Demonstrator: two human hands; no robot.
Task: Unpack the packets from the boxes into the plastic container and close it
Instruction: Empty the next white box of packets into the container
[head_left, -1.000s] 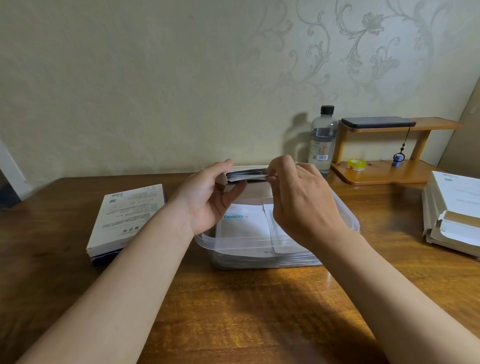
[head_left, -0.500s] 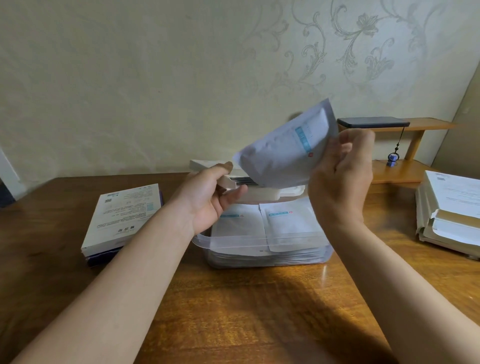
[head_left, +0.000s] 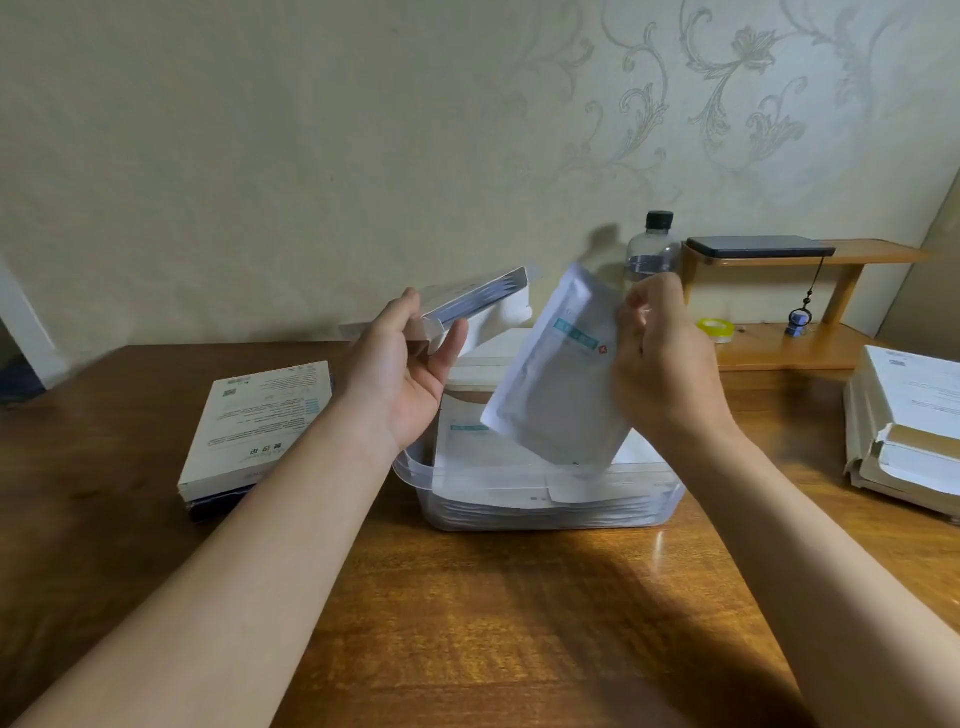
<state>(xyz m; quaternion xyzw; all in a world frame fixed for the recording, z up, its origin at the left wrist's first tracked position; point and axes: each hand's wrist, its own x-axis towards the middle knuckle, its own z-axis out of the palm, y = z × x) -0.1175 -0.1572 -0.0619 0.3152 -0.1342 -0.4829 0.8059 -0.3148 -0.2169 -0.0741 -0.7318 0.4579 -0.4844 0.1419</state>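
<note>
1. Two bare forearms reach across a wooden bench (head_left: 467, 623) toward a clear plastic container (head_left: 415, 475). It stands open at mid-bench, with white packets (head_left: 483, 447) stacked flat inside.
2. Left of the container lies a closed box (head_left: 260, 421), print side up, resting on something darker. At the right edge sits a pile of white cartons (head_left: 904, 421).
3. The right grip (head_left: 660, 364) pinches a single packet (head_left: 561, 374) by its upper edge. The packet is tilted, and its lower end hangs over the container's opening, above the stacked ones.
4. The left grip (head_left: 400, 374) curls thumb and fingers round the near end of an open box (head_left: 467, 306) — held aloft and slanted over the container's far left side, just beside the raised packet.
5. Against the patterned wall stand a bottle (head_left: 652, 249) with a black cap and a wooden shelf (head_left: 779, 348) — a dark flat device (head_left: 758, 247) on its top tier, a yellow tape roll (head_left: 716, 330) below.
</note>
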